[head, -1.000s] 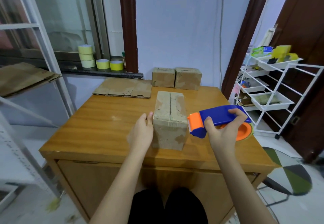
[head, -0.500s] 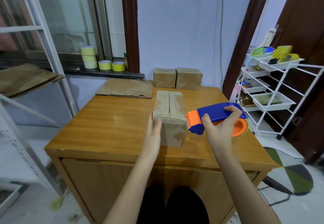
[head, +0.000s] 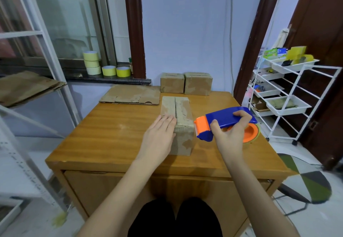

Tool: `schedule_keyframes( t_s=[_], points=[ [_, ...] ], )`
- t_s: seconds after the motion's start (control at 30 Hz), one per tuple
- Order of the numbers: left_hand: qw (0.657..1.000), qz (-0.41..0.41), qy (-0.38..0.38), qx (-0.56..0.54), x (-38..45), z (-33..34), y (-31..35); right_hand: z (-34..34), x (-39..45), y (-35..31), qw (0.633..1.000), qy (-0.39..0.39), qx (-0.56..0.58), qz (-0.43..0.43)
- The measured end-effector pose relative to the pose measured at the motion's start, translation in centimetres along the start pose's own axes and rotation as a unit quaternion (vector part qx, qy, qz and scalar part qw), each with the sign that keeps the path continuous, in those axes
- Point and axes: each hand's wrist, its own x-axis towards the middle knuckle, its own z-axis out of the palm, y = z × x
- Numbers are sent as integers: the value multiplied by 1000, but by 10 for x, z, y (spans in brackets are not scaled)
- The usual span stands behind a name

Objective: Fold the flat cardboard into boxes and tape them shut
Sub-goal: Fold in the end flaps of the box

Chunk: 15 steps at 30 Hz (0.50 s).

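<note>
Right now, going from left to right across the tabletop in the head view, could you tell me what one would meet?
Flat cardboard → left hand → box being taped → tape dispenser gripped by the right hand.

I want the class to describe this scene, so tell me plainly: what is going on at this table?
A person is taping a cardboard box on a wooden table. The left hand lies flat on the box's near top edge, steadying it, while the right hand grips a blue and orange tape dispenser beside the box. Two finished boxes and a flat cardboard sheet sit at the far edge.
</note>
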Motion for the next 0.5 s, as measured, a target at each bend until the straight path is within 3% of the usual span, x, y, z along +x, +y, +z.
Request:
schedule_keyframes(
  t_s=[0.2, 0.37, 0.5],
  points=[
    [999, 22, 6, 35, 10, -13, 6, -1, 1, 1, 1000, -2, -1, -5],
    [996, 71, -35, 35, 17, -6, 22, -2, 2, -4, 1000, -9, -9, -15],
    [997, 73, -9, 37, 17, 6, 19, 0, 1, -2, 1000, 1, -15, -11]
  ],
)
